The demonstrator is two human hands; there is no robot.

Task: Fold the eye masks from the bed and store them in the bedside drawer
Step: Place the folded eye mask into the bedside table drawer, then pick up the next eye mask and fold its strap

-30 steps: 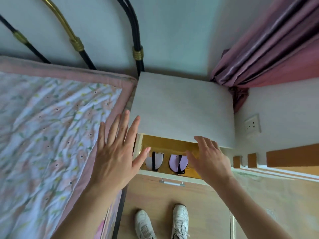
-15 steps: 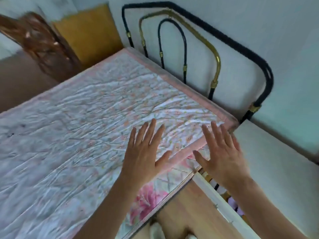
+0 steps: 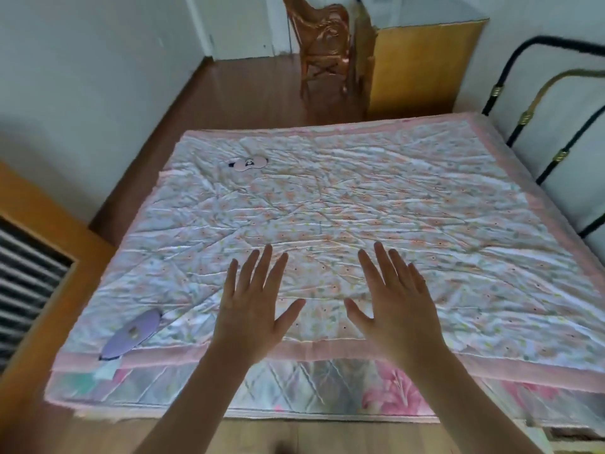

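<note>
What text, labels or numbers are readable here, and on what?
None readable.
Pink eye mask: dark printed marks, a drawing rather than letters as far as can be told.
Purple eye mask: small pale patch at its middle, too blurred to read.
Bedspread: floral print only, no words.

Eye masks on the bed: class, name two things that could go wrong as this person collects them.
The pink eye mask lies far across the quilt, so reaching may be awkward. The lilac eye mask sits at the near edge and might slip off. Both hands, left hand and right hand, are open and empty.
</note>
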